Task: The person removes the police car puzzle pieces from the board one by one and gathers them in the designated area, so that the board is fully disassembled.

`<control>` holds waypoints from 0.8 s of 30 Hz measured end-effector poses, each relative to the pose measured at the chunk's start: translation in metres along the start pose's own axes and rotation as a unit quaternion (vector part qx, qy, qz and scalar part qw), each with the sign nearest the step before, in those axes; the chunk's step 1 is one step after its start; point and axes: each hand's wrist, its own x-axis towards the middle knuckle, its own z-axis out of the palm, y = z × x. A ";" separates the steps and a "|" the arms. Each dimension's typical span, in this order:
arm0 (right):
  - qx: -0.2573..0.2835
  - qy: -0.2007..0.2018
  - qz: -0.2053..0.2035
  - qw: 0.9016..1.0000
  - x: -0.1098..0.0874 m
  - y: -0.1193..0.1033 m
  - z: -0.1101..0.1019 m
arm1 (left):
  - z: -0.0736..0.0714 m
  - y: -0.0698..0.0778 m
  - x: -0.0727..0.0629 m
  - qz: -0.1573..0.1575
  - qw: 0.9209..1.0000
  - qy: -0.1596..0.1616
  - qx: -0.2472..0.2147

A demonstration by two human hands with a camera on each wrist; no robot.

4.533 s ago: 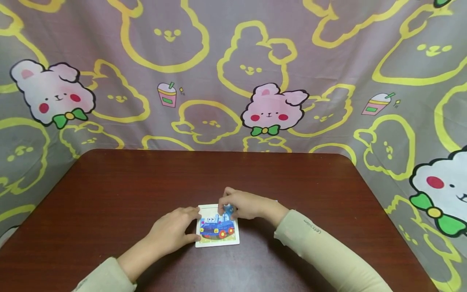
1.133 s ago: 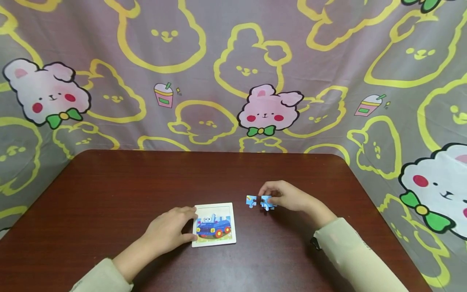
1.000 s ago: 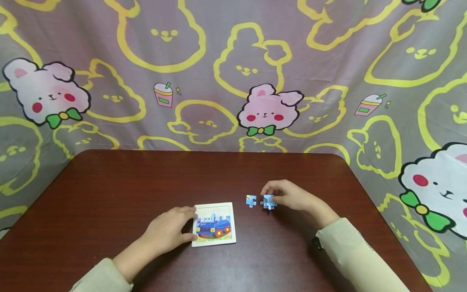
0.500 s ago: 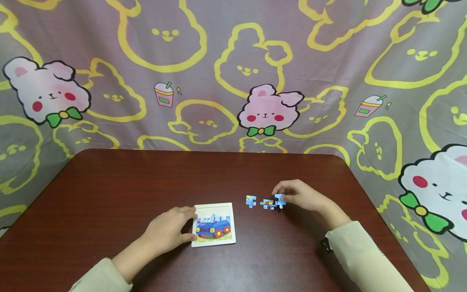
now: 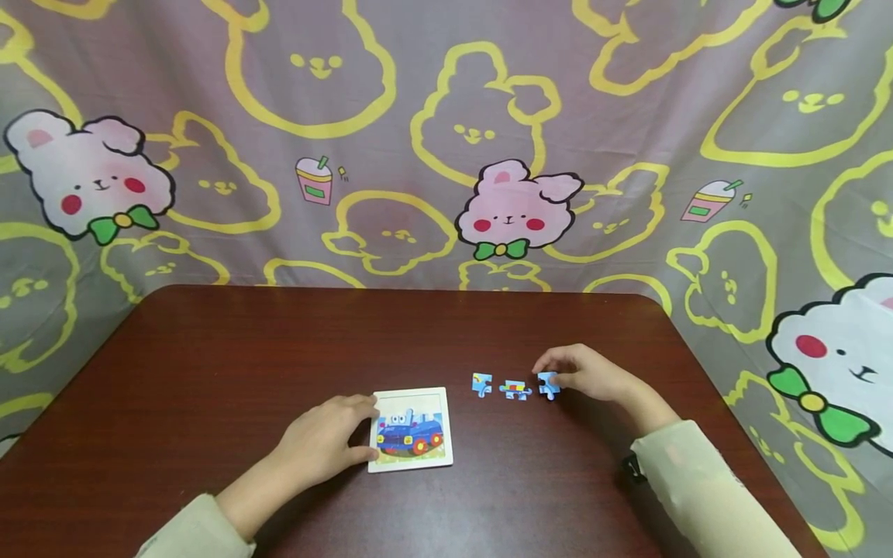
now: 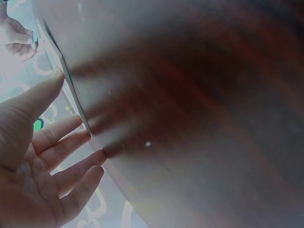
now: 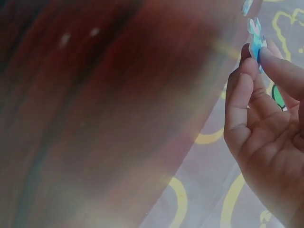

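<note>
My left hand (image 5: 326, 439) touches the left edge of a white-framed jigsaw puzzle (image 5: 448, 446), with straight fingers at its upper corner and the thumb lower down. The picture in the tray is a blue cartoon car; a pale strip runs across its top. In the left wrist view, the fingertips of the left hand (image 6: 52, 142) meet the tray's thin edge. To the right, my right hand (image 5: 596, 377) pinches a light blue puzzle piece (image 5: 547, 381) between thumb and fingers. The right wrist view shows that piece (image 7: 255, 40) tilted up in the right hand (image 7: 268, 114).
Two loose pieces lie on the dark wood table (image 5: 279, 341) between tray and right hand: a blue one with a yellow corner (image 5: 481, 384) and a blue one with red and yellow (image 5: 515, 390). A patterned curtain (image 5: 391, 232) surrounds the table's back and sides.
Earlier my right hand was at the tray, then over the loose pieces. It has since slid right with the pinched piece, uncovering the red-and-yellow one. My left hand stays at the tray.
</note>
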 end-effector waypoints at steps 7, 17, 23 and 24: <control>-0.019 -0.006 0.007 1.000 0.001 0.005 0.000 | 0.000 0.000 0.000 -0.002 1.000 0.001 -0.003; -0.041 0.017 0.017 0.999 -0.001 0.010 -0.005 | 0.000 0.000 0.001 -0.001 1.000 0.002 -0.001; -0.041 0.027 0.008 0.999 0.000 0.001 -0.005 | 0.000 0.000 0.000 0.001 1.000 0.000 -0.003; -0.039 0.026 0.007 0.999 0.002 -0.002 -0.004 | 0.000 0.000 0.000 0.001 1.000 0.000 -0.003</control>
